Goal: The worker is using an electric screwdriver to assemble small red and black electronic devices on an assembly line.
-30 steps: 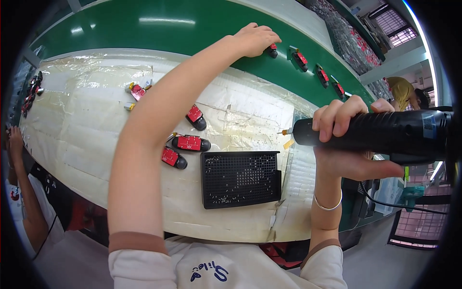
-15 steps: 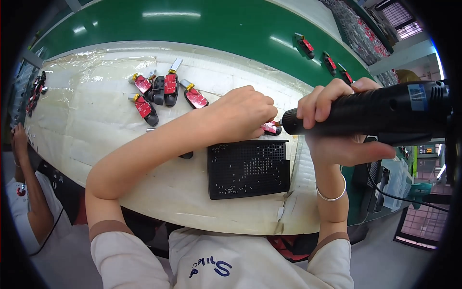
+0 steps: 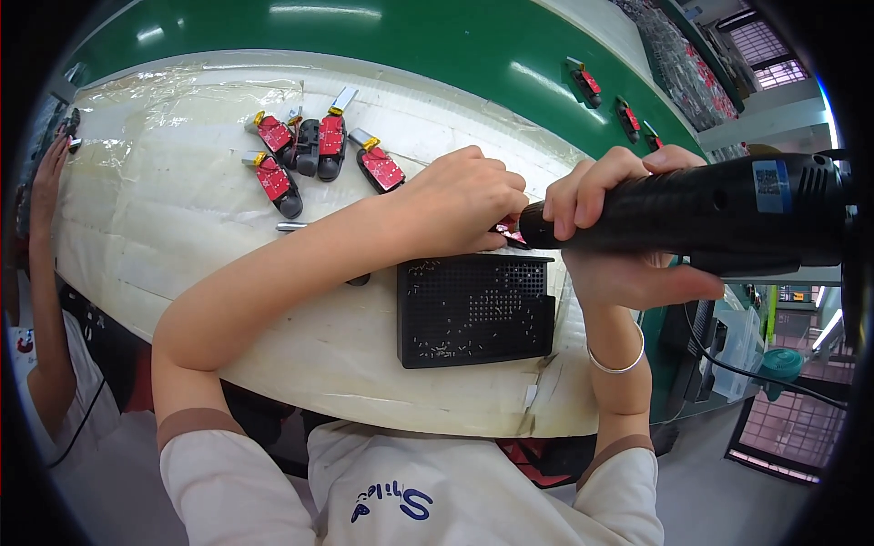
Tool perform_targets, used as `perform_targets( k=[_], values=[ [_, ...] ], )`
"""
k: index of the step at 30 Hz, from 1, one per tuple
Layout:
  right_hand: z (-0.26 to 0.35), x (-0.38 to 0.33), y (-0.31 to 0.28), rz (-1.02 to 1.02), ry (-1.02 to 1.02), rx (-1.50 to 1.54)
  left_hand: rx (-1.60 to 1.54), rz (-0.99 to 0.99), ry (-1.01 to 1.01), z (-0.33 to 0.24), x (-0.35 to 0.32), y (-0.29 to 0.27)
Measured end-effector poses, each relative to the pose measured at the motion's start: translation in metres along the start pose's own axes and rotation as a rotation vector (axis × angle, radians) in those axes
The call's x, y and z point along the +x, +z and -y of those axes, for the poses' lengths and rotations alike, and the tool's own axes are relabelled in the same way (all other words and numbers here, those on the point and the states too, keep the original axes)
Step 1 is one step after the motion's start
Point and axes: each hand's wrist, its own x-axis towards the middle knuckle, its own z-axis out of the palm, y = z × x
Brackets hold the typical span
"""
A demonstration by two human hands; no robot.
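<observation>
The room around me has barred windows off to the right, and a co-worker's hand shows at the far left edge. My table carries a pale covering under wrinkled clear film that catches the light; beyond it runs a glossy green surface with a few finished-looking units on it. The film's creases could let a part slip or rock if I pressed unevenly.

My right hand is wrapped around the thick black power driver, held almost level. At that angle the bit could skid off a screw head and scratch the board, or nick my other fingers, which sit right by its nose. The loose cable to the right might snag and drag the driver askew.

Just in front of me lies the black perforated tray; an elbow or the driver could knock it and scatter what it holds. Farther left, several loose red-and-black units rest on the film.

My left hand is closed on one red-and-black part, mostly hidden, between the driver's nose and the tray's far edge. I can't tell whether the bit touches it. Smallest are the silver screws, easily lost if spilled.
</observation>
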Motion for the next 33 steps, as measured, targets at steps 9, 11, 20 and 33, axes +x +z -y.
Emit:
perform_targets(
  k=[9, 11, 20, 33],
  values=[
    [-0.003, -0.001, 0.001, 0.010, 0.051, 0.034, 0.003, 0.000, 0.006, -0.001, 0.001, -0.001],
    [-0.006, -0.001, 0.003, 0.012, 0.061, 0.059, -0.002, 0.007, -0.012, -0.001, 0.001, -0.001],
    [-0.003, 0.000, 0.003, 0.031, 0.023, 0.025, -0.079, -0.018, -0.055, -0.003, 0.000, -0.002],
    [0.013, -0.013, 0.005, 0.113, 0.087, 0.069, -0.213, 0.151, -0.123, 0.000, -0.007, -0.031]
  ],
)
